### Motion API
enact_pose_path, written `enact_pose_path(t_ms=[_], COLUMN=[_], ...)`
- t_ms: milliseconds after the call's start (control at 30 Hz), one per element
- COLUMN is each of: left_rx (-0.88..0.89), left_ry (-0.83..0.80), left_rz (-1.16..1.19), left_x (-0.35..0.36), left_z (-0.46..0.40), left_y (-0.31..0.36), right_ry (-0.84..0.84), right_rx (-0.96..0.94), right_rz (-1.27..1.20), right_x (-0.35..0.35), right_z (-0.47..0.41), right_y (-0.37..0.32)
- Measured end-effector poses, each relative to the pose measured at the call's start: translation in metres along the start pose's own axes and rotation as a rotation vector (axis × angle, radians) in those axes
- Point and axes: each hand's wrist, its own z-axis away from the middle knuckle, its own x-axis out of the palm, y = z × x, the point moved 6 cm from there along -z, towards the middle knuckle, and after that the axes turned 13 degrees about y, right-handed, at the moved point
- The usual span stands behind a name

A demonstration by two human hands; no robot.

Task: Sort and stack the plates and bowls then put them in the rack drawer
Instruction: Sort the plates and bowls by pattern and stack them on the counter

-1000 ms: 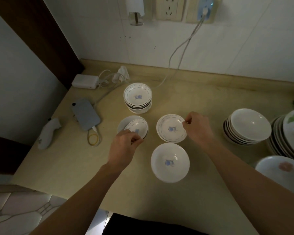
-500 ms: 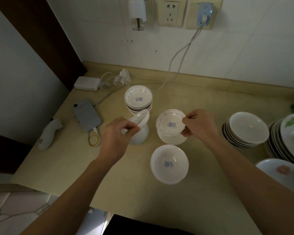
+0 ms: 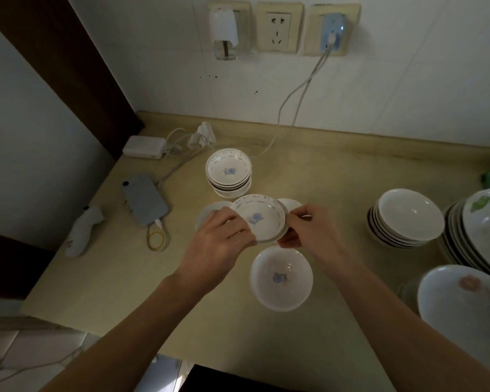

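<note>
Beige counter [image 3: 125, 278], dishes scattered around us.
Our left hand [image 3: 219, 239] and right hand [image 3: 308, 230] pinch one small saucer [image 3: 259, 217] mid-counter; saucer stack [image 3: 229, 172] behind, flowered bowl [image 3: 281, 278] nearer, bowl stack [image 3: 407, 219] rightward.

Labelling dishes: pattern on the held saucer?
White saucer, blue flower centre, dotted rim; head view.

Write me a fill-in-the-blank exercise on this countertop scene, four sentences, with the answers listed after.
1. The small white saucer with the blue flower is held by ____ hands.
2. The yellow rubber band lies on the beige countertop just in front of the grey ____.
3. The white cable runs up to a ____ plug in the wall socket.
4. The single white bowl with a blue flower sits ____ the person than the held saucer.

Answers: both; phone; blue; nearer to
</note>
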Motion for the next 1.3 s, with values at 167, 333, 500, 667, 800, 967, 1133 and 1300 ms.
enact_pose_path(t_ms=[167,333,500,667,800,967,1133,1300], left_rx=[-0.035,-0.646,-1.154,-1.272,-1.392,-1.510,-1.529,-1.502], left_ry=[0.015,0.096,0.069,0.061,0.063,0.124,0.150,0.090], left_rz=[0.033,0.203,0.618,0.731,0.795,0.830,0.807,0.707], left_x=[0.003,-0.002,0.019,0.025,0.030,0.027,0.005,-0.016], left_z=[-0.007,-0.002,0.008,0.014,0.020,0.029,0.053,0.097], left_y=[-0.011,-0.046,-0.056,-0.052,-0.053,-0.058,-0.066,-0.064], right_ry=[0.031,0.026,0.003,0.018,0.006,-0.057,0.053,0.186], right_rx=[0.026,-0.019,-0.102,-0.109,-0.141,-0.160,-0.175,-0.231], right_rz=[-0.054,-0.098,-0.061,-0.039,0.007,-0.004,0.068,0.382], right_x=[0.000,0.003,0.010,0.009,0.011,0.016,-0.015,-0.052], right_z=[0.000,0.004,0.007,0.003,0.003,0.006,0.001,0.013], right_y=[-0.002,-0.012,-0.013,-0.002,0.000,-0.005,0.004,0.047])
